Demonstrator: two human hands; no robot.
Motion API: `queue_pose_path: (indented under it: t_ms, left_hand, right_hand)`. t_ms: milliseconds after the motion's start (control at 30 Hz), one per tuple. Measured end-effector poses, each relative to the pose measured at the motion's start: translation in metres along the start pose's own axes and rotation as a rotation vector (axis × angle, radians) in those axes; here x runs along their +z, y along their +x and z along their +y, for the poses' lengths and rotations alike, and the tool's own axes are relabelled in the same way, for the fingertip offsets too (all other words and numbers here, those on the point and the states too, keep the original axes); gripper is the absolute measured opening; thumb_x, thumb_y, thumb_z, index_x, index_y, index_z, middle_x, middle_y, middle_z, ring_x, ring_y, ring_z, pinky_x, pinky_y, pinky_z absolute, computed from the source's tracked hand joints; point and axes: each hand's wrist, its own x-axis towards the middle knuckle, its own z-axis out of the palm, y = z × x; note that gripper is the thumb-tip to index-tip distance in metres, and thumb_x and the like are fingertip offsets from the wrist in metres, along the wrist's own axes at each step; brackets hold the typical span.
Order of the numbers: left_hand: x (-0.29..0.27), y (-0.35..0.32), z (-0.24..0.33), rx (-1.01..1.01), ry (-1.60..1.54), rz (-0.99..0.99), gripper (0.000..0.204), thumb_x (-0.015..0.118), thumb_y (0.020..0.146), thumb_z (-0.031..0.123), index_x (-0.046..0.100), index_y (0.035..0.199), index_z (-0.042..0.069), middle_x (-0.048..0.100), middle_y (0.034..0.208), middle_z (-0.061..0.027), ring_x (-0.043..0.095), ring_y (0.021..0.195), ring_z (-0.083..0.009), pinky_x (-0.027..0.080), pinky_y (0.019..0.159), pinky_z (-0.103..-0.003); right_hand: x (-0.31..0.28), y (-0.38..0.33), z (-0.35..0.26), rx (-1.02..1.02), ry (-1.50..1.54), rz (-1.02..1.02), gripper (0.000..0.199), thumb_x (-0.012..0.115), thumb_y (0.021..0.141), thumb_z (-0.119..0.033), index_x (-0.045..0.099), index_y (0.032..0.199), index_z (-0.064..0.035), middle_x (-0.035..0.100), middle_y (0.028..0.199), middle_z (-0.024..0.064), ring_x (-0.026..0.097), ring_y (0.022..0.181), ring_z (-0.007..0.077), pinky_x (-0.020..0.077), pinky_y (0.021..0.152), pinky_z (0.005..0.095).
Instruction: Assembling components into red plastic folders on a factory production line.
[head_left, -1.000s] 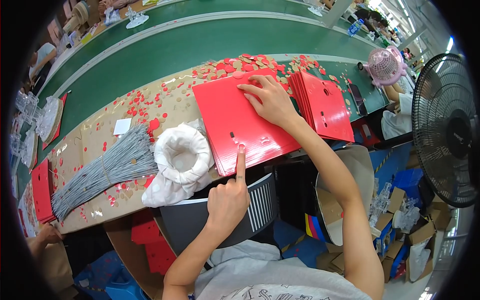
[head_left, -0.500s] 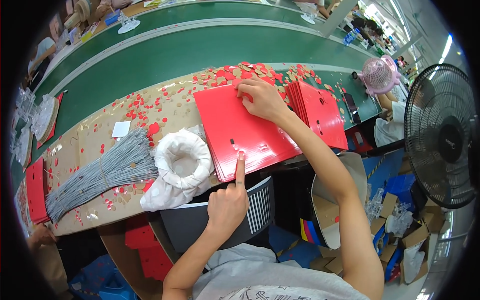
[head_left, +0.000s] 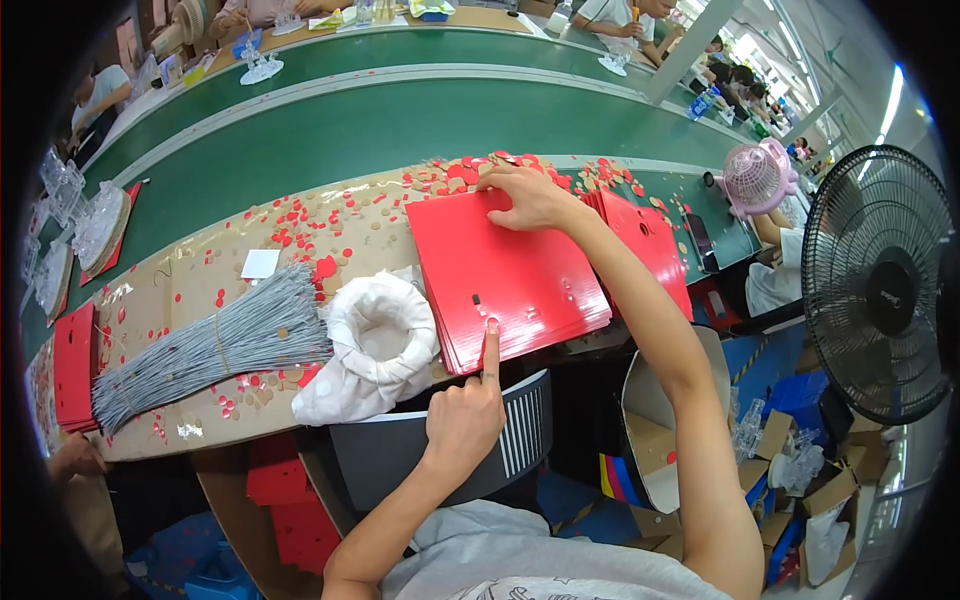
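Lengthwise, red stack (head_left: 530, 270) points away, left grip (head_left: 467, 415) curled, right grip (head_left: 527, 198) parted, holds unclear

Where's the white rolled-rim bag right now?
In the head view, the white bag lies left of center, between the grey strand bundle and the red stack, near the left hand.
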Motion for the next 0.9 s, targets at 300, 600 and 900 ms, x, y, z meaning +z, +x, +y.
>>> queue_pose_path:
  t_ms: [300, 600, 900]
  left_hand:
    - [-0.005, 0.003, 0.0, -0.013, 0.012, -0.017, 0.086, 0.062, 0.07, 0.006, 0.032, 0.15, -0.006, 0.051, 0.045, -0.0065, 0.055, 0.036, -0.0214, 0.048, 0.039, -0.036]
    - [-0.013, 0.002, 0.006, -0.045, 0.006, -0.097, 0.083, 0.059, 0.076, 0.003, 0.027, 0.153, -0.004, 0.053, 0.047, -0.0131, 0.058, 0.041, -0.0302, 0.051, 0.045, -0.041]
    - [-0.031, -0.012, 0.014, 0.066, -0.413, 0.044, 0.035, 0.059, 0.085, 0.0, 0.058, 0.119, 0.004, 0.053, 0.051, -0.0111, 0.058, 0.044, -0.0296, 0.045, 0.043, -0.041]
  right_hand:
    - [-0.048, -0.001, -0.024, 0.033, 0.038, 0.036, 0.043, 0.068, 0.074, -0.019, 0.057, 0.113, -0.0057, 0.063, 0.114, 0.0133, 0.061, 0.108, 0.0314, 0.049, 0.093, 0.0417]
    - [-0.069, -0.019, -0.039, 0.012, 0.033, 0.184, 0.043, 0.077, 0.073, -0.011, 0.059, 0.112, -0.0068, 0.065, 0.11, 0.0106, 0.063, 0.104, 0.0314, 0.0509, 0.092, 0.0397]
    - [-0.129, -0.055, 0.081, 0.233, -0.034, 0.305, 0.042, 0.074, 0.068, -0.01, 0.068, 0.109, -0.0052, 0.073, 0.097, 0.0114, 0.07, 0.089, 0.0234, 0.0557, 0.083, 0.034]
